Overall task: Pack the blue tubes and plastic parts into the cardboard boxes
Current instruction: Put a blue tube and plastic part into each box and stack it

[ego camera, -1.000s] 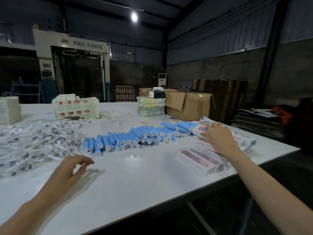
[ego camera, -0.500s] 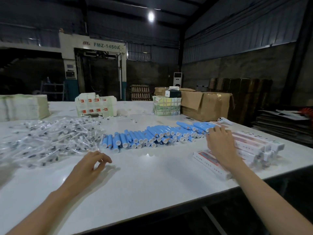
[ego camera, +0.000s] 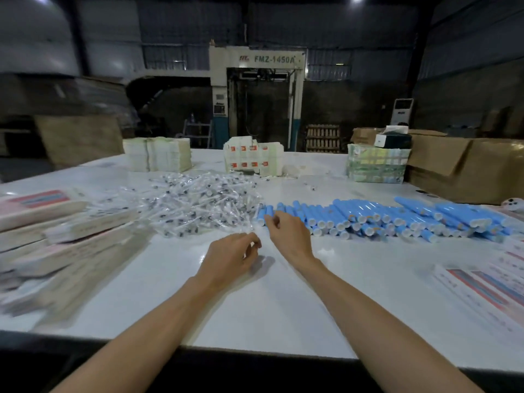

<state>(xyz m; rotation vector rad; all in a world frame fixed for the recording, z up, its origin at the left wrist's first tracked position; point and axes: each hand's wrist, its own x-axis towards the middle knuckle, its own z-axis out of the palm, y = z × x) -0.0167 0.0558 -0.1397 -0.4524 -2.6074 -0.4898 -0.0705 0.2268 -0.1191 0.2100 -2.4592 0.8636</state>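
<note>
The blue tubes (ego camera: pixel 382 217) lie in a long row across the white table (ego camera: pixel 283 307), their white caps turned toward the person. The right hand (ego camera: pixel 286 231) is at the left end of this row, with its fingers curled down onto the outermost tube. Whether they pinch it or only touch it cannot be told, because the fingertips cover the contact. The left hand (ego camera: pixel 232 256) hangs just left of that same end and nearer the person, over bare tabletop. Its fingers are loosely curled toward the thumb and grasp nothing.

Directly left of the row, almost touching its end, sits the heap of plastic parts (ego camera: pixel 198 205) — clear, wrapped pieces with dark tips, piled loosely. Further left of the row lie the cardboard boxes (ego camera: pixel 56 222), long and pale with pink and blue print. They are heavily blurred and seem to be stacked at loose angles. More of the same printed boxes lie nearer than the row's right end, at the table edge.

Behind the row stand two white stacks of packs (ego camera: pixel 252 157) and a strapped greenish bundle (ego camera: pixel 377 163). A large brown carton (ego camera: pixel 465 168) with its flap open is behind the right end. Far beyond the row stands a machine (ego camera: pixel 258 89) marked FMZ-1450A.
</note>
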